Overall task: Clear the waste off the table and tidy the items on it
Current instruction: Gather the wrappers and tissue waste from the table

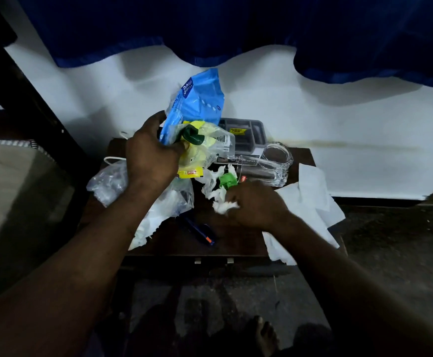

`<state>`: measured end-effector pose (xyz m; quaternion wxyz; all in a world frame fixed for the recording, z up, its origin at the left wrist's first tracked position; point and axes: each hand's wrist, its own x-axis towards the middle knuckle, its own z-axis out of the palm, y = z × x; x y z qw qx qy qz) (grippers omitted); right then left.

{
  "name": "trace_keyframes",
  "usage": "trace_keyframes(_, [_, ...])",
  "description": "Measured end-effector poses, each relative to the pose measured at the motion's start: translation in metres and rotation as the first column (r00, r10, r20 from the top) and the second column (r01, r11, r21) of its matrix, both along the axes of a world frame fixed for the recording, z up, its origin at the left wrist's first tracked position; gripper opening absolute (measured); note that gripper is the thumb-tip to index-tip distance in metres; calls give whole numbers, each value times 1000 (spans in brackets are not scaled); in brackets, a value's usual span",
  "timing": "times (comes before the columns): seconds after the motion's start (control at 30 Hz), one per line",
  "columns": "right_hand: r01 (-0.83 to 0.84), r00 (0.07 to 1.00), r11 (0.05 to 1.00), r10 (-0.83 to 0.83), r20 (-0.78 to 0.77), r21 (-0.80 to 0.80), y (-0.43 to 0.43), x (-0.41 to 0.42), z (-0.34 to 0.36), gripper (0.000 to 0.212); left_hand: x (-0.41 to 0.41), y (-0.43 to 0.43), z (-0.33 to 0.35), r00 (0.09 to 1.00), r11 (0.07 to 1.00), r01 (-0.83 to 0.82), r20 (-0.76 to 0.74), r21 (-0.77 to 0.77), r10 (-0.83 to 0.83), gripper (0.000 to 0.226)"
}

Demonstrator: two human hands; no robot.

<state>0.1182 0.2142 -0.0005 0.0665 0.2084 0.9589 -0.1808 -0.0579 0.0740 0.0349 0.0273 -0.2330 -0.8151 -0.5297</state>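
Note:
My left hand [150, 153] holds a bunch of wrappers above the small dark table [233, 243]: a blue wipes packet [200, 99] and a clear bag with yellow and green contents [202, 143]. My right hand [254, 204] is closed on a crumpled white tissue [223, 206] lying on the table. A green scrap [227, 180] and more white tissue [211, 182] lie just beyond its fingers. A clear plastic bag [110, 182] sits under my left forearm.
A clear glass jar [277, 161] lies on its side at the back right, beside a black compartment tray [243, 132]. White paper sheets [310, 202] hang over the right edge. A blue pen-like object [200, 230] lies near the front. The wall and blue curtain [236, 29] stand behind.

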Motion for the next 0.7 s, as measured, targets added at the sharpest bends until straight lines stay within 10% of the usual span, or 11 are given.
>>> trace_keyframes(0.23, [342,851,903,-415,-321,-261,43,-1,17,22,-16,-7,-5,977,986,-15,214,167,-21,37])
trace_keyframes(0.53, [32,999,999,-32,25,16,17,-2,-11,47,-22,-20,-2,941,962,12,322,272,-102,38])
trace_keyframes(0.7, [83,997,986,-83,-2,147,-4,-12,-21,53,-25,-24,1,934,959,10,340,284,-110,38])
